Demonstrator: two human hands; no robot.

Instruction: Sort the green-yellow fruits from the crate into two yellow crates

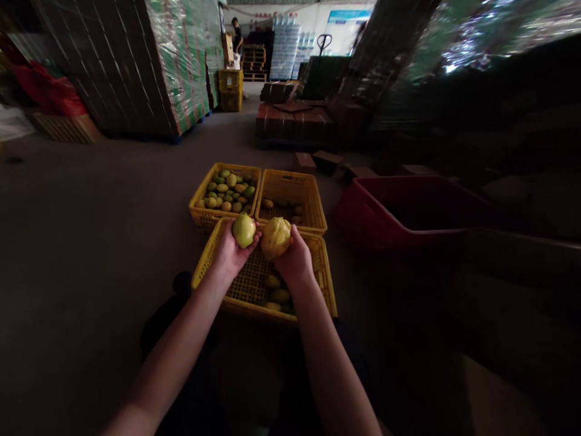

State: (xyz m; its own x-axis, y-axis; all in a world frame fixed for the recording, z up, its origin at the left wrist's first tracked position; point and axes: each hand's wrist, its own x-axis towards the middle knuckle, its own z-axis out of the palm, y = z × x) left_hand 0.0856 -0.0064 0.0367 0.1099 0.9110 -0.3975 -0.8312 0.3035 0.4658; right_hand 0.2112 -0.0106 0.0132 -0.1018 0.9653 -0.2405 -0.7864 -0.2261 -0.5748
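Observation:
In my left hand [233, 249] is a smooth green-yellow lemon [244, 231], cupped by the fingers. My right hand [296, 253] grips a larger, lumpy, deeper-yellow lemon [275, 238]. The two fruits are side by side, a small gap apart, above the near yellow crate [209, 257]. Inside that crate, a few lemons [279, 295] lie toward the right, partly behind my right forearm. Just beyond, the left yellow crate [196, 201] holds many green and yellow lemons [227, 189]. A right yellow crate [315, 203] has several at its bottom.
To the right stands a large red bin [385, 221], with loose cardboard pieces [327, 160] behind it. Wrapped stacks of cartons [181, 72] rise at both sides. Farther back are flat cardboard bundles [295, 124], yellow crates [230, 91] and a person [236, 39].

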